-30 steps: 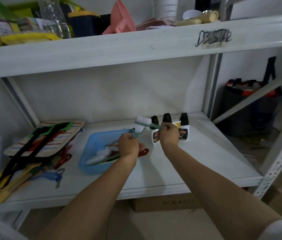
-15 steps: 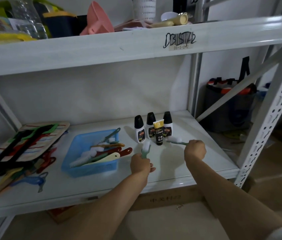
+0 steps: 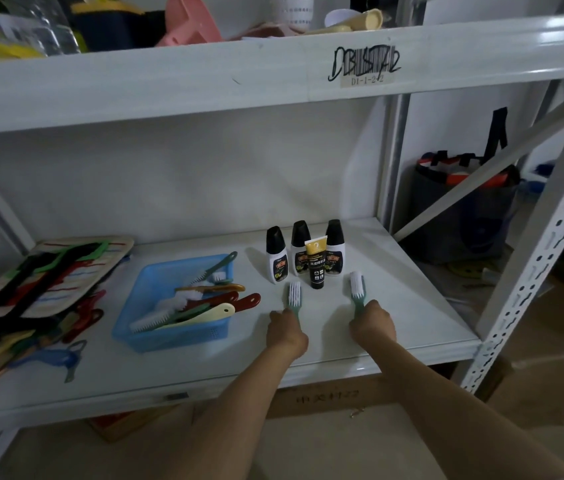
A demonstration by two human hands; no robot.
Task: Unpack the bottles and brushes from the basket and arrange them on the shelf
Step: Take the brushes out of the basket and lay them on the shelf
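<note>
We see the white metal shelf (image 3: pixel 394 306) first, its lower board carrying nearly everything in view, with a cluttered upper board above it bearing a barcode label (image 3: pixel 365 65). To the far left lies a striped mat (image 3: pixel 76 268) piled with black, green and red straps. Next to it, near the middle of the board, sits the blue basket (image 3: pixel 156 327), with several brushes inside: white bristle heads at its near left, and red, cream, orange and green handles poking over its right rim. To the right of the basket stand three white bottles (image 3: pixel 300 254) with black caps in a row towards the back, and a black tube with a yellow cap (image 3: pixel 316 268) stands just in front of them, between the middle and right ones.

Our left hand (image 3: pixel 285 329) is closed around the handle of a green brush (image 3: pixel 294 296) whose white bristles point towards the bottles, its head low over the board. Our right hand (image 3: pixel 372 325) grips a second green brush (image 3: pixel 357 289) the same way, just right of the tube. The two brushes run roughly parallel, one on each side of the tube. We cannot tell whether either brush touches the board.
</note>
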